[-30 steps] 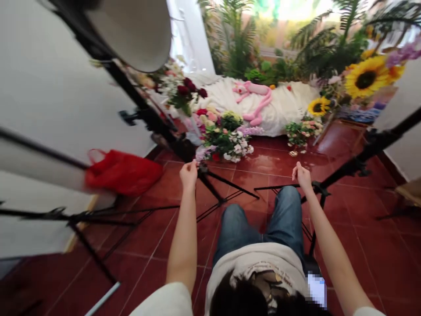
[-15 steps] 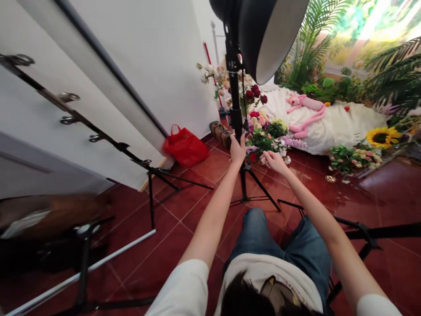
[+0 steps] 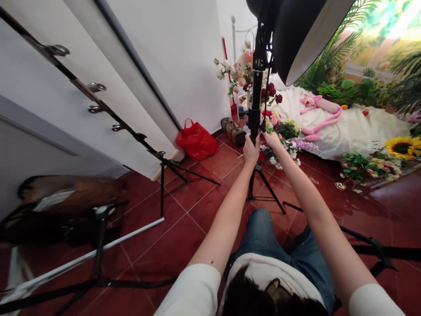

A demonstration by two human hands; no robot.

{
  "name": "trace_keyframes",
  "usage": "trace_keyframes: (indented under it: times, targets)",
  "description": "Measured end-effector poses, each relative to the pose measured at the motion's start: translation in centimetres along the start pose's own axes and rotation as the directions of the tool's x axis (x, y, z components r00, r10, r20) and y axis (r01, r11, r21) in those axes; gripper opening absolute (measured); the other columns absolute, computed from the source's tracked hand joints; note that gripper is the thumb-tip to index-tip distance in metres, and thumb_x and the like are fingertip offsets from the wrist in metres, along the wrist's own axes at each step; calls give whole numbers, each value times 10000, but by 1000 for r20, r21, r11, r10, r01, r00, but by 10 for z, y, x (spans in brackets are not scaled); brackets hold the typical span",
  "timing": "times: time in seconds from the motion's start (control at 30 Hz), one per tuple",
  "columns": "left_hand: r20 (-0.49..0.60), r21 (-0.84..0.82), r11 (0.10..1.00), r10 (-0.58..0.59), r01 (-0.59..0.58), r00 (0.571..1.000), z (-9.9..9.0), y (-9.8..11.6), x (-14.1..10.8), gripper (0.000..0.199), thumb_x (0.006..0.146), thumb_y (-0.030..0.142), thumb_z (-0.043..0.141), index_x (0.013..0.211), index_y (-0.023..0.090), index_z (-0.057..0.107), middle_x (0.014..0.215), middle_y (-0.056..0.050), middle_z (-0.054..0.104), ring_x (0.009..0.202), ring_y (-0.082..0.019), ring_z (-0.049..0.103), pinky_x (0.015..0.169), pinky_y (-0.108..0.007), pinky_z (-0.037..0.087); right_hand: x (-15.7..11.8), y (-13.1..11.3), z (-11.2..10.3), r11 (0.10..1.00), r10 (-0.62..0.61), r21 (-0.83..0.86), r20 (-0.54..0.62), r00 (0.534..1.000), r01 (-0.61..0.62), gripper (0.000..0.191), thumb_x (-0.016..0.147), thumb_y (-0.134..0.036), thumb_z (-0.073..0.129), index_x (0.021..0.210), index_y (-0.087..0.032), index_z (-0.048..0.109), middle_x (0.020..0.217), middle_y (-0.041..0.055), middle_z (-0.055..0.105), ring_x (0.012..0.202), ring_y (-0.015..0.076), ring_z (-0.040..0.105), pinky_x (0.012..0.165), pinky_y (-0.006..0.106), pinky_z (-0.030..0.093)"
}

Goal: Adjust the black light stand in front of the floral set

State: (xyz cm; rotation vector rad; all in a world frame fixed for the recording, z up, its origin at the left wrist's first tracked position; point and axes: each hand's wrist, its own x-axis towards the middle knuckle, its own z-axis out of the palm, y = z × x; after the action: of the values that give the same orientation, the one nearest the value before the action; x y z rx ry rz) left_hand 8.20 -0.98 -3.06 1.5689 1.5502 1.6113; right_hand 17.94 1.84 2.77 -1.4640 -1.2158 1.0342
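A black light stand (image 3: 255, 98) rises in front of me, topped by a studio lamp with a wide black reflector (image 3: 297, 39). My left hand (image 3: 251, 151) is wrapped round its pole just below the thick black collar. On the pole's right side, my right hand (image 3: 271, 140) is closed, fingertips at a small dark knob-like part (image 3: 263, 127); the fingers hide some of it. A black cord (image 3: 266, 94) hangs beside the pole, down to that part. Another knob (image 3: 242, 113) sticks out to the left, higher up, untouched.
A red bag (image 3: 197, 142) lies by the wall. Artificial flowers (image 3: 286, 131) and a pink plush toy (image 3: 324, 107) on white cloth (image 3: 358, 131) are beyond the stand. Another tripod (image 3: 169, 162), a long pale pole (image 3: 121, 239) and black tripod legs (image 3: 375, 248) spread across the floor.
My right hand has moved left and up from beside the pole to touch it. My left hand stays on the pole. The whole view has shifted, with things appearing further right.
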Motion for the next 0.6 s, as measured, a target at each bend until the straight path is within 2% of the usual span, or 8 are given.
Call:
trace_keyframes:
  times: [0.17, 0.3, 0.43, 0.6]
  targets:
    - [-22, -21, 999, 32, -33, 999, 1, -3, 0, 422, 963, 563, 450, 1183, 206, 496, 1170, -155, 693, 1123, -256, 692, 881, -309, 513, -4, -7, 2, 983, 102, 159, -36, 994, -95, 282, 876, -221, 672, 622, -168, 561, 513, -7, 586, 491, 97, 566, 521, 201, 455]
    - [-19, 4, 999, 53, -53, 998, 1, -4, -1, 448, 977, 580, 394, 1203, 205, 482, 1189, -159, 689, 1134, -258, 686, 892, -336, 523, -12, -4, 1, 943, 139, 300, 46, 989, -147, 200, 899, -159, 557, 704, -171, 596, 602, -29, 623, 590, 79, 593, 557, 173, 429]
    - [-13, 37, 998, 55, -54, 998, 2, -4, 0, 505, 980, 609, 344, 1232, 191, 470, 1172, -166, 695, 1091, -264, 700, 850, -341, 530, -15, 3, -4, 891, 167, 406, 119, 979, -202, 93, 875, -165, 569, 868, -211, 649, 662, -61, 617, 606, 65, 553, 583, 171, 439]
    - [-26, 49, 996, 69, -68, 997, 2, -5, 0, 594, 961, 669, 297, 1248, 181, 476, 1171, -180, 695, 1071, -276, 703, 830, -347, 534, -11, 12, -9, 875, 148, 434, 180, 972, -214, 231, 807, -159, 645, 1006, -275, 639, 672, -80, 581, 611, 75, 537, 596, 182, 462]
